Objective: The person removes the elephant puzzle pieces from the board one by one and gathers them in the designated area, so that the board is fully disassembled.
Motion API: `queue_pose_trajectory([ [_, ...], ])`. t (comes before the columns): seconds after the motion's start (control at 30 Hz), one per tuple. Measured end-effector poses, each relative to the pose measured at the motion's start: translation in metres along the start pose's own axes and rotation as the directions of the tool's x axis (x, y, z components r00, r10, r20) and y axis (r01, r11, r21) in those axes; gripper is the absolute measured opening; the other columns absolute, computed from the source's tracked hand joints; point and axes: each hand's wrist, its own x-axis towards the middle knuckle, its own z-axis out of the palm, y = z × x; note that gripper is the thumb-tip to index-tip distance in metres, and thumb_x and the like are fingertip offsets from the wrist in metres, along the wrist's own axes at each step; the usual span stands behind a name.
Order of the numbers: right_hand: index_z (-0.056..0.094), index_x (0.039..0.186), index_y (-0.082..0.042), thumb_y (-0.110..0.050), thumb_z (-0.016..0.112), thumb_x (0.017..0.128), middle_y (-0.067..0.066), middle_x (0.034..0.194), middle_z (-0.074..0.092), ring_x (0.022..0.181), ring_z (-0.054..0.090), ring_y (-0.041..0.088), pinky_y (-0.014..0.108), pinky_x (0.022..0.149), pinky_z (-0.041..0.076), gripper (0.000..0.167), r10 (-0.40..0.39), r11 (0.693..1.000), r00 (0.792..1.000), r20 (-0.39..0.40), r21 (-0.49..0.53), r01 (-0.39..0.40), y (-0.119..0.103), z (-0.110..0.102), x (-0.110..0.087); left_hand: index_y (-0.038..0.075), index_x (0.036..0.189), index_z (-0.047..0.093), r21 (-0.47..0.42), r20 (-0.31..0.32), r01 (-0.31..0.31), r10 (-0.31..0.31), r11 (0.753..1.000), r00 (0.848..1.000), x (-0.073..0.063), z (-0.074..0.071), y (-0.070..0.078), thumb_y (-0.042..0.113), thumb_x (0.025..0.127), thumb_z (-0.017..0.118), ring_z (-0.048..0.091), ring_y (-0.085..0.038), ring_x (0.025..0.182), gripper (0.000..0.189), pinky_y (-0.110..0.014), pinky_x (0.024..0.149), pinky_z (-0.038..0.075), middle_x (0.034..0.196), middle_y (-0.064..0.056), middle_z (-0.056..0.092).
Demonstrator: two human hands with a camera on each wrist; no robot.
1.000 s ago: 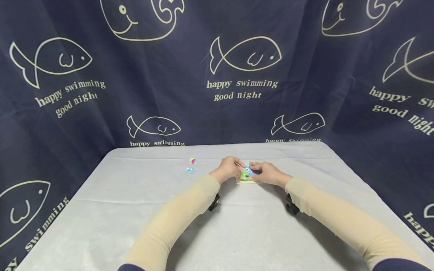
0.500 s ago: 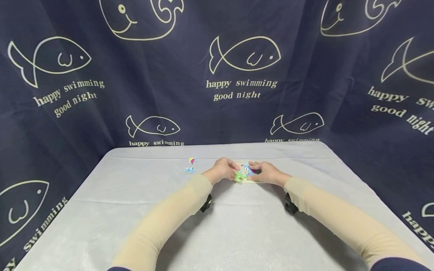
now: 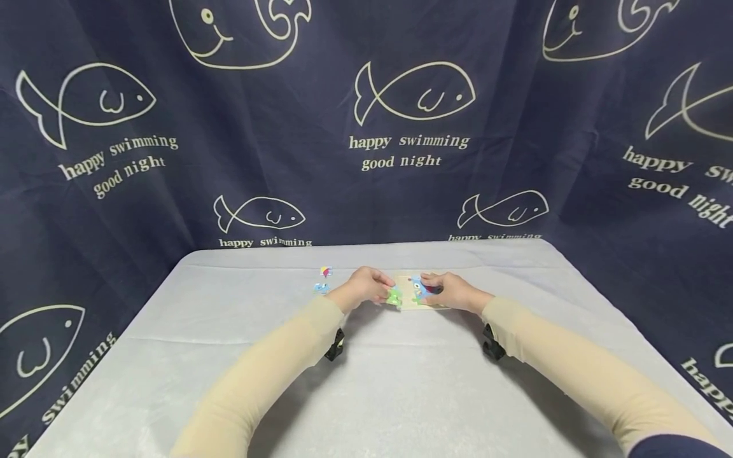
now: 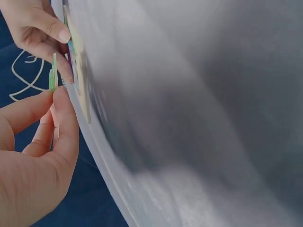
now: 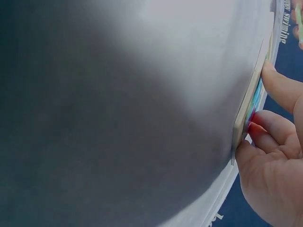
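My left hand point(image 3: 368, 285) pinches a green and pale blue jigsaw piece point(image 3: 394, 296) between thumb and fingers, just off the left end of a wooden puzzle board point(image 3: 408, 305). Seen edge-on in the left wrist view, the jigsaw piece point(image 4: 53, 73) stands upright at the fingertips, apart from the board point(image 4: 84, 94). My right hand point(image 3: 456, 292) holds a blue puzzle piece point(image 3: 417, 287) with an eye printed on it, thumb at the front and index finger at the back. It lies on the board; the palm and fingers hide the board's right part.
Two loose jigsaw pieces lie to the left on the grey-covered table point(image 3: 229, 369): one with red and yellow point(image 3: 326, 271), one blue point(image 3: 322, 288). A dark blue curtain point(image 3: 332, 191) with fish drawings hangs behind the table.
The left hand has drawn the green jigsaw piece leftward, away from the blue piece and off the board, baring light wood. The right hand has stayed in place.
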Motion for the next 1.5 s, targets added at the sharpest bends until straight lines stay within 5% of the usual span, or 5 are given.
queue_pose_trajectory([
  [0.5,0.053,0.144,0.005,-0.023,0.078,0.093,0.020,0.161,0.040,0.153,0.027,0.047,0.060,0.126,0.027,0.064,-0.016,0.999,1.000,-0.012,-0.036,0.016,0.002,0.000,0.001,-0.006,0.116,0.071,0.009,-0.029,0.012,-0.012,1.000,1.000,-0.016,-0.025,-0.010,-0.009,0.088,0.070,0.066,-0.008,0.074,0.028,-0.028,0.085,0.064,0.110,-0.015,0.074],
  [0.8,0.056,0.143,0.005,-0.023,0.080,0.092,0.025,0.158,0.044,0.149,0.034,0.049,0.060,0.123,0.033,0.063,-0.034,0.996,0.997,-0.069,-0.081,0.028,0.001,0.001,-0.003,-0.008,0.115,0.071,-0.032,-0.052,0.004,-0.006,0.999,0.999,-0.020,-0.041,-0.023,-0.012,0.086,0.069,0.065,-0.007,0.071,0.029,-0.025,0.080,0.064,0.091,-0.006,0.071],
  [1.5,0.047,0.145,0.014,-0.025,0.082,0.089,0.029,0.156,0.044,0.148,0.036,0.050,0.058,0.124,0.033,0.076,0.005,0.996,0.993,-0.118,-0.093,-0.016,-0.002,0.004,-0.007,-0.004,0.109,0.072,0.044,-0.073,0.052,-0.049,0.998,0.996,-0.047,-0.071,-0.048,-0.007,0.087,0.072,0.065,-0.008,0.074,0.023,-0.025,0.078,0.062,0.091,-0.006,0.071],
])
